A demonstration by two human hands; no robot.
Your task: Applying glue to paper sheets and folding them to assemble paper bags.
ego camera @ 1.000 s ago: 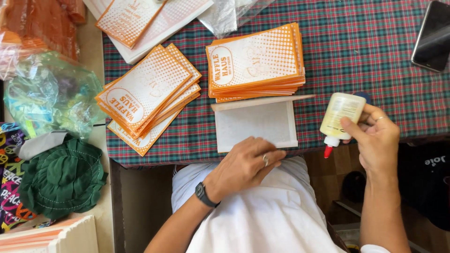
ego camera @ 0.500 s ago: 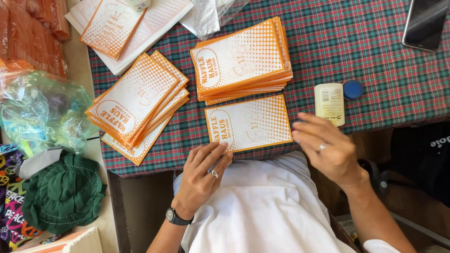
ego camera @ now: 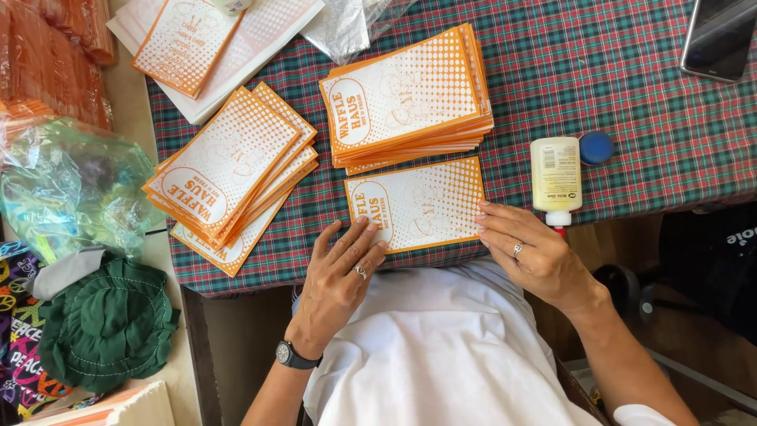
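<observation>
An orange-and-white printed paper bag (ego camera: 418,203) lies flat at the near edge of the plaid tablecloth (ego camera: 615,71). My left hand (ego camera: 341,272) rests flat with its fingertips on the bag's lower left corner. My right hand (ego camera: 527,246) presses fingertips on the bag's right edge. Neither hand grips anything. A cream glue bottle (ego camera: 555,177) lies on its side just right of the bag, nozzle toward me, with a blue cap (ego camera: 596,147) beside it.
A neat stack of matching bags (ego camera: 406,99) sits behind the single bag. A fanned stack of bags (ego camera: 229,170) lies left. Flat sheets (ego camera: 213,35), clear plastic (ego camera: 347,24) and a phone (ego camera: 719,39) are farther back. A green hat (ego camera: 106,323) and plastic bag (ego camera: 67,189) sit off the table's left.
My right hand put the glue bottle down on the table and moved to the bag. The white flap was folded over, so the bag now shows its printed face.
</observation>
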